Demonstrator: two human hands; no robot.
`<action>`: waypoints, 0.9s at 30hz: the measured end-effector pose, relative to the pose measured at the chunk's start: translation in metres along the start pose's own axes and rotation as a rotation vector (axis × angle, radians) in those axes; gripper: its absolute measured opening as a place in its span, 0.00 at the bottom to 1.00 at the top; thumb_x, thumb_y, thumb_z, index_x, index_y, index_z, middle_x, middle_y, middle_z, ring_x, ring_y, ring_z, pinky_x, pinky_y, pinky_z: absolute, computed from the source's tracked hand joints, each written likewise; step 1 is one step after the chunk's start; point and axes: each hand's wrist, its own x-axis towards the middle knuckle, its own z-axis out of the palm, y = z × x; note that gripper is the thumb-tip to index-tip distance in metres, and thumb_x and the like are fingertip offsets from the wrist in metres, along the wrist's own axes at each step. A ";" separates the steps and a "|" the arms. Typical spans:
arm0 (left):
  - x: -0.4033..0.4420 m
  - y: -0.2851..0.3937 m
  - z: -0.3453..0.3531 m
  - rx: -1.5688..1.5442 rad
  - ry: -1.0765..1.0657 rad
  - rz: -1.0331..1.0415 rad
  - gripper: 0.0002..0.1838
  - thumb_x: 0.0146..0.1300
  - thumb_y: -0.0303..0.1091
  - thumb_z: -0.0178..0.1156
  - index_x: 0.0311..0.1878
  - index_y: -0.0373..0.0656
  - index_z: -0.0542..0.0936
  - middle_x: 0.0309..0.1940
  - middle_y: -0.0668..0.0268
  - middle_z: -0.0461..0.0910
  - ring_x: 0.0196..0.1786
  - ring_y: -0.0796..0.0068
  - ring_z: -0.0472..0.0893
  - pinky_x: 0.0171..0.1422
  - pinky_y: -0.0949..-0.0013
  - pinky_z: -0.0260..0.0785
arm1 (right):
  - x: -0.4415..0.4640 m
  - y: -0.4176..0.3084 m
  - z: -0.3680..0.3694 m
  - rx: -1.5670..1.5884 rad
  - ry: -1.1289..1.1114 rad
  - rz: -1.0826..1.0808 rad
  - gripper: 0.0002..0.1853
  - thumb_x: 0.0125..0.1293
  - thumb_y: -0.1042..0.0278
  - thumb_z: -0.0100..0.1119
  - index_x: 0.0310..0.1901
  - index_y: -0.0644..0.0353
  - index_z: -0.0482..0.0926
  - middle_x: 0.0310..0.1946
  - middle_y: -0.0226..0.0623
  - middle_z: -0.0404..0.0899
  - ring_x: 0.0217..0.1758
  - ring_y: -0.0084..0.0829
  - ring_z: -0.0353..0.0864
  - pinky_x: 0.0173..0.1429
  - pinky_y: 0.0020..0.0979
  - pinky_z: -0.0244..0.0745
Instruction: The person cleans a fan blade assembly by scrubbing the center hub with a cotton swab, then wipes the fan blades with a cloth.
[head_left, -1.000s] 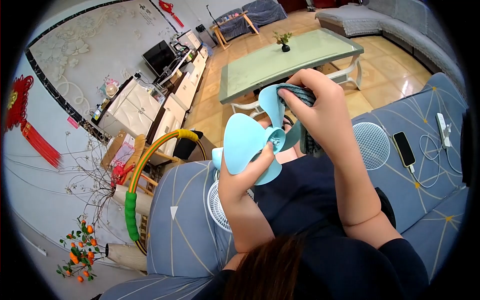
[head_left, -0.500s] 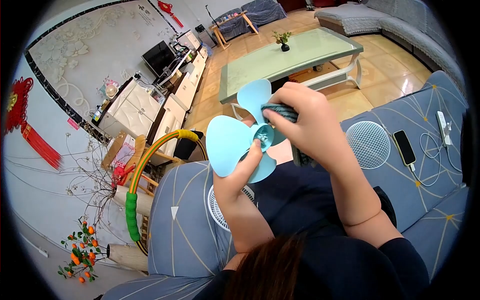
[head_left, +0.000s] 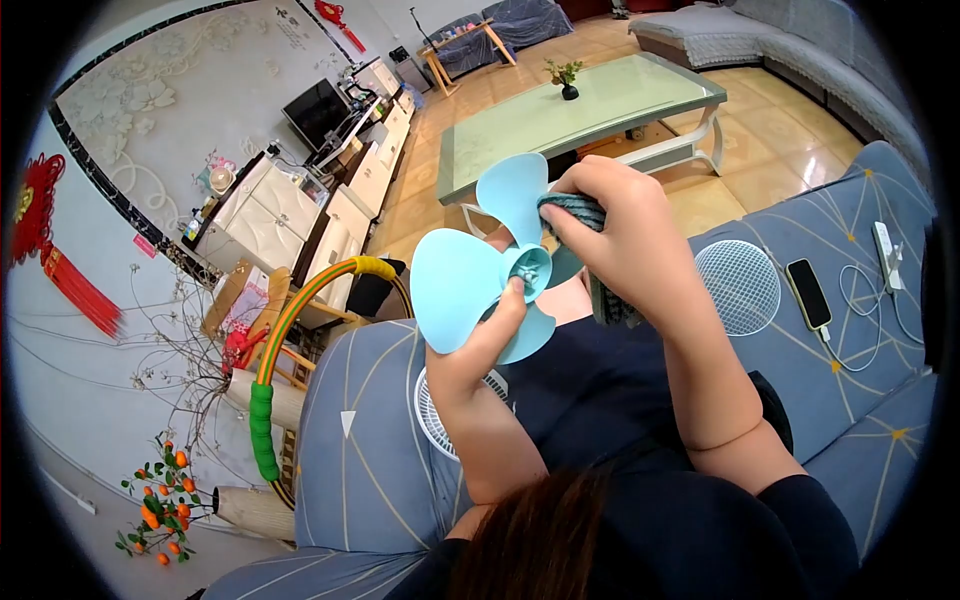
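Note:
A light blue fan blade is held up before me, its hollow hub facing my body. My left hand is closed on it from below, with the thumb pressed at the hub. My right hand pinches a dark green cloth beside the upper right blades, and part of that cloth hangs below the palm. Whether the cloth touches a blade here I cannot tell. Behind my left forearm, a white fan part with a slatted grille shows in part.
On the grey-blue sofa to my right lie a round mesh fan cover, a phone on a cable and a power strip. A hula hoop leans at left. Ahead stands a glass-topped table with a small potted plant.
My right hand with the cloth has shifted slightly right, away from the hub. The fan blade has moved only a little in my left hand.

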 end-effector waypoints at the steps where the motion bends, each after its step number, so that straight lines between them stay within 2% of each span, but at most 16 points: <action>1: 0.000 -0.001 0.001 -0.014 0.002 -0.014 0.20 0.57 0.20 0.66 0.54 0.32 0.77 0.52 0.56 0.83 0.49 0.73 0.81 0.54 0.68 0.74 | 0.000 0.001 -0.001 0.001 0.017 0.013 0.08 0.58 0.74 0.67 0.36 0.69 0.80 0.30 0.44 0.79 0.34 0.41 0.79 0.40 0.34 0.74; 2: -0.001 -0.002 0.001 -0.028 0.004 -0.028 0.20 0.57 0.20 0.66 0.54 0.32 0.77 0.52 0.55 0.83 0.49 0.73 0.82 0.54 0.68 0.74 | 0.001 0.003 -0.001 -0.040 0.048 0.018 0.09 0.59 0.66 0.67 0.35 0.63 0.82 0.34 0.43 0.82 0.39 0.47 0.83 0.43 0.41 0.78; 5: 0.001 -0.008 -0.001 0.002 -0.057 -0.033 0.20 0.57 0.20 0.67 0.54 0.33 0.77 0.51 0.56 0.84 0.49 0.72 0.82 0.55 0.68 0.74 | 0.004 -0.001 -0.006 0.002 0.127 0.070 0.09 0.59 0.67 0.67 0.35 0.64 0.82 0.32 0.44 0.82 0.38 0.47 0.83 0.43 0.41 0.77; 12: 0.000 -0.004 0.000 -0.025 -0.092 -0.035 0.22 0.57 0.20 0.67 0.56 0.34 0.77 0.51 0.57 0.84 0.50 0.72 0.82 0.56 0.68 0.74 | 0.005 -0.006 -0.008 0.081 0.182 -0.066 0.08 0.59 0.70 0.67 0.35 0.65 0.80 0.31 0.45 0.79 0.35 0.46 0.81 0.41 0.39 0.76; 15: -0.001 0.001 0.001 0.013 -0.076 0.007 0.22 0.58 0.20 0.67 0.57 0.34 0.76 0.52 0.58 0.83 0.50 0.73 0.82 0.56 0.68 0.74 | 0.003 -0.009 -0.006 0.132 0.132 -0.172 0.07 0.58 0.76 0.68 0.35 0.68 0.79 0.28 0.40 0.76 0.32 0.35 0.76 0.38 0.30 0.72; 20: -0.003 0.008 0.001 0.009 -0.047 -0.012 0.22 0.59 0.19 0.66 0.57 0.34 0.75 0.53 0.57 0.83 0.51 0.73 0.81 0.56 0.68 0.74 | 0.002 -0.012 -0.010 0.105 -0.067 -0.169 0.08 0.57 0.74 0.68 0.32 0.67 0.77 0.26 0.40 0.75 0.32 0.40 0.76 0.38 0.35 0.70; 23: -0.003 0.007 0.003 0.010 -0.001 -0.029 0.22 0.59 0.19 0.65 0.57 0.33 0.75 0.53 0.57 0.82 0.51 0.72 0.82 0.56 0.68 0.75 | 0.001 -0.005 -0.007 0.063 -0.077 -0.129 0.08 0.57 0.73 0.68 0.32 0.67 0.77 0.27 0.41 0.75 0.32 0.41 0.76 0.38 0.36 0.70; 26: -0.001 0.005 0.001 0.043 -0.013 0.001 0.22 0.58 0.20 0.66 0.57 0.33 0.76 0.52 0.57 0.83 0.51 0.72 0.82 0.55 0.68 0.75 | 0.002 -0.004 -0.008 -0.015 -0.081 -0.069 0.10 0.60 0.67 0.66 0.36 0.64 0.79 0.33 0.45 0.79 0.39 0.50 0.81 0.43 0.43 0.76; 27: -0.001 0.006 0.001 0.055 -0.014 0.001 0.21 0.58 0.20 0.66 0.57 0.33 0.76 0.52 0.57 0.83 0.51 0.72 0.82 0.55 0.68 0.75 | 0.002 -0.004 -0.009 -0.011 -0.078 -0.082 0.10 0.60 0.67 0.66 0.36 0.64 0.79 0.33 0.45 0.79 0.39 0.50 0.81 0.43 0.43 0.76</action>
